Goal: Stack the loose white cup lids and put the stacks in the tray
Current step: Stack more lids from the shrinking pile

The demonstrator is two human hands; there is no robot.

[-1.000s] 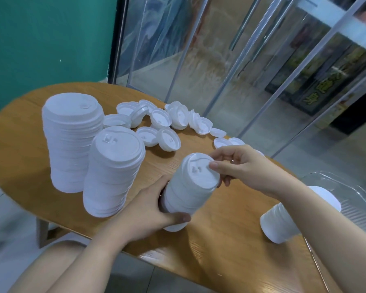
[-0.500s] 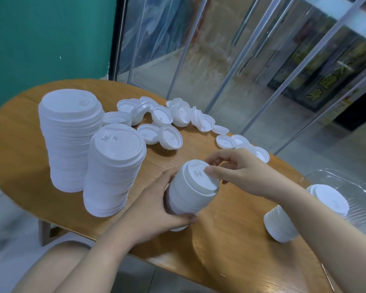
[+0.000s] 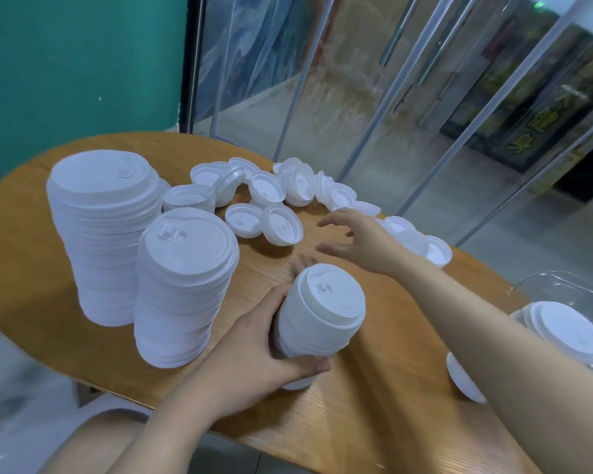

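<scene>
White plastic lids crowd a wooden tabletop [image 3: 65, 254]. A person's left hand [image 3: 254, 357] grips a short stack [image 3: 319, 316] near the front edge, fingers curled round its side. Beyond that stack, the right hand [image 3: 360, 241] hovers with fingers spread and holding nothing, just short of the loose lids [image 3: 271, 200]. Two tall stacks [image 3: 141, 261] stand left of the short stack; to its right, another stack [image 3: 558, 336] lies tipped against a clear tray [image 3: 562, 285].
</scene>
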